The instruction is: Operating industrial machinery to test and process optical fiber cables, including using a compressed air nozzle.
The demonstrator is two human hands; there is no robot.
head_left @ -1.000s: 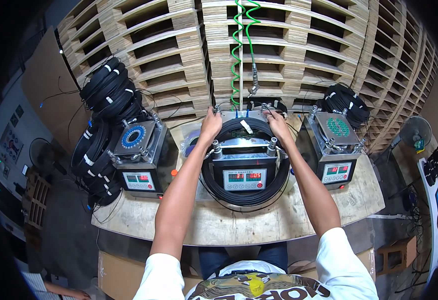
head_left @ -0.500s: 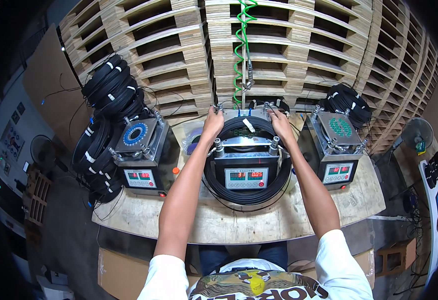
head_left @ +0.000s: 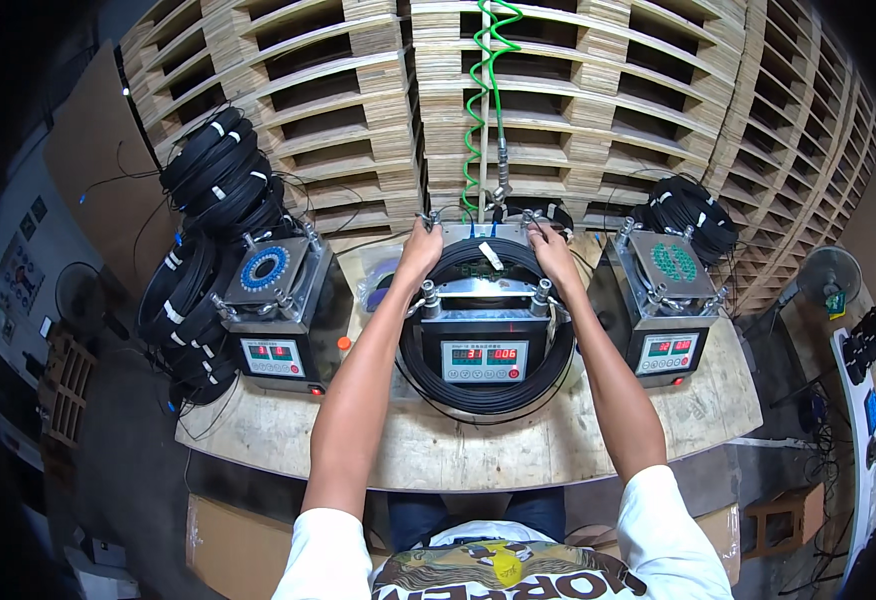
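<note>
A black cable coil (head_left: 485, 392) lies wound around the middle winding machine (head_left: 485, 345), a grey box with a red digit display on its front. My left hand (head_left: 420, 252) rests on the far left part of the coil, fingers closed on the cable. On the far right part my right hand (head_left: 553, 252) grips the same coil. A white tie strip (head_left: 490, 256) sits on the coil between my hands.
Two more winding machines stand on the round wooden table (head_left: 478, 455), one left (head_left: 278, 310) and one right (head_left: 666, 305). Finished black coils (head_left: 213, 200) pile at the left and at the back right (head_left: 688, 210). A green spiral hose (head_left: 483, 100) hangs before stacked pallets.
Both hands stay on the far side of the coil; they have shifted only slightly. The view has tilted a little.
</note>
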